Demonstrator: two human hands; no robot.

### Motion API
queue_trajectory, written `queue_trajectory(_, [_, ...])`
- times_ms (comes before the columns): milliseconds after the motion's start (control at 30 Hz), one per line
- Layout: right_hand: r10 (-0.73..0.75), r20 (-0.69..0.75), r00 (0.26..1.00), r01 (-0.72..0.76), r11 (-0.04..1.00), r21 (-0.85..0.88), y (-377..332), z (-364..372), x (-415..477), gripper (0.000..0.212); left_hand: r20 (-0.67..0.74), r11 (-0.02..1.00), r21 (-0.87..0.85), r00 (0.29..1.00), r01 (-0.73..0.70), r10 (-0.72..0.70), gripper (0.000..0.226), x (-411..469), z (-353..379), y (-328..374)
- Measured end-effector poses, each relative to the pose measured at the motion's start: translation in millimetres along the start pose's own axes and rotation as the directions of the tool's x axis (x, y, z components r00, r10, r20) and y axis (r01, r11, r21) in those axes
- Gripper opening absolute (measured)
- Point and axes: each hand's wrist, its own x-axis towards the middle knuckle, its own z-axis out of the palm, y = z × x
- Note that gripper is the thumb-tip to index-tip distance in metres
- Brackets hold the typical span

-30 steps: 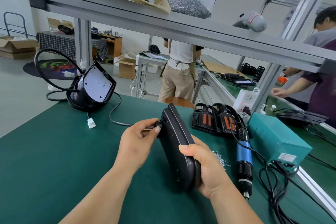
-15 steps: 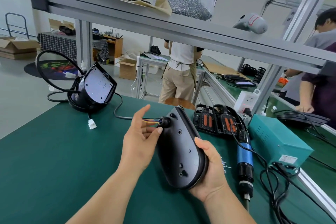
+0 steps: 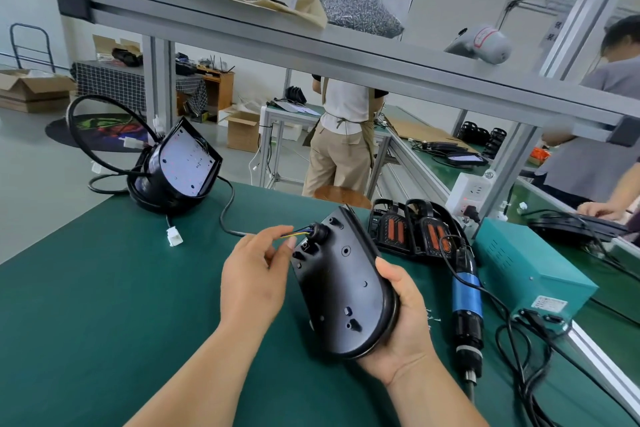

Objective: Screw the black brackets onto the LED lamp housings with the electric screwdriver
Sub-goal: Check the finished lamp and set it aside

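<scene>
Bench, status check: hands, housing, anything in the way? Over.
Right hand grips the lamp housing, back showing. Left hand pinches its wires. No bracket on; electric screwdriver lies untouched on the mat, right side.

Lamp housing [image 3: 341, 282] rolled in right hand [image 3: 398, 322] (back now faces up).

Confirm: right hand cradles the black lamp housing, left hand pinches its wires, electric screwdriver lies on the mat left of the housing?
No. The head view shows the electric screwdriver lying on the mat right of the lamp housing, by the teal box. The rest holds: right hand cradles the housing, left hand pinches its wires.
</scene>
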Motion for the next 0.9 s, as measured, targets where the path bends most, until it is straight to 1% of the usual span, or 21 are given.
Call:
queue_trajectory(33, [-0.005,-0.01,1.0,0.005,1.0,-0.004,1,0,0,0.055,-0.031,0.997,0.071,0.999,-0.02,0.022,0.013,0,-1,0])
queue_trajectory(100, [-0.013,-0.021,1.0,0.013,1.0,-0.022,2,1,0,0.057,-0.075,0.978,0.192,0.993,-0.078,0.094,0.014,0,-2,1])
queue_trajectory(167, [-0.018,-0.019,1.0,0.017,0.999,-0.03,3,2,0,0.059,-0.056,0.968,0.224,0.99,-0.112,0.127,0.013,1,-3,2])
queue_trajectory(300, [-0.041,-0.024,0.999,0.04,0.999,-0.026,5,2,0,0.069,0.074,0.994,0.105,0.997,-0.016,0.008,0.019,-4,0,4])
queue_trajectory(400, [-0.073,-0.016,0.997,0.072,0.997,-0.023,8,2,1,0.061,0.195,0.998,0.059,0.98,0.014,-0.025,0.024,-6,5,5])
queue_trajectory(433, [-0.092,-0.013,0.996,0.092,0.995,-0.035,9,2,1,0.057,0.241,0.998,0.033,0.969,0.05,-0.056,0.027,-7,6,6])
queue_trajectory(467, [-0.123,-0.009,0.992,0.122,0.991,-0.063,11,1,2,0.052,0.287,0.991,-0.041,0.952,0.125,-0.108,0.027,-8,6,7])
queue_trajectory(500, [-0.166,-0.004,0.986,0.165,0.979,-0.123,12,2,3,0.048,0.346,0.958,-0.165,0.923,0.236,-0.168,0.03,-10,5,9])
queue_trajectory(533, [-0.227,0.002,0.974,0.222,0.949,-0.224,13,4,3,0.049,0.425,0.886,-0.291,0.879,0.36,-0.218,0.044,-11,6,11])
queue_trajectory(567, [-0.302,0.015,0.953,0.288,0.894,-0.344,15,6,3,0.055,0.51,0.802,-0.381,0.828,0.46,-0.233,0.063,-11,6,12])
queue_trajectory(600, [-0.368,0.036,0.929,0.344,0.824,-0.45,18,7,3,0.063,0.582,0.74,-0.43,0.785,0.518,-0.212,0.077,-11,6,12])
queue_trajectory(667, [-0.454,0.065,0.889,0.396,0.69,-0.606,22,9,3,0.072,0.694,0.669,-0.473,0.711,0.573,-0.119,0.086,-11,4,16])
queue_trajectory(733, [-0.495,0.067,0.867,0.378,0.563,-0.735,26,9,2,0.079,0.754,0.618,-0.472,0.651,0.629,-0.087,0.086,-13,0,21])
queue_trajectory(800, [-0.513,0.062,0.856,0.308,0.41,-0.858,30,10,2,0.083,0.778,0.547,-0.484,0.621,0.683,-0.088,0.076,-16,-3,23])
queue_trajectory(867, [-0.511,0.08,0.856,0.213,0.206,-0.955,31,11,1,0.078,0.79,0.477,-0.497,0.605,0.725,-0.097,0.06,-16,-3,24])
queue_trajectory(900, [-0.498,0.086,0.863,0.174,0.134,-0.976,31,12,1,0.071,0.793,0.454,-0.494,0.598,0.742,-0.115,0.056,-16,-3,23])
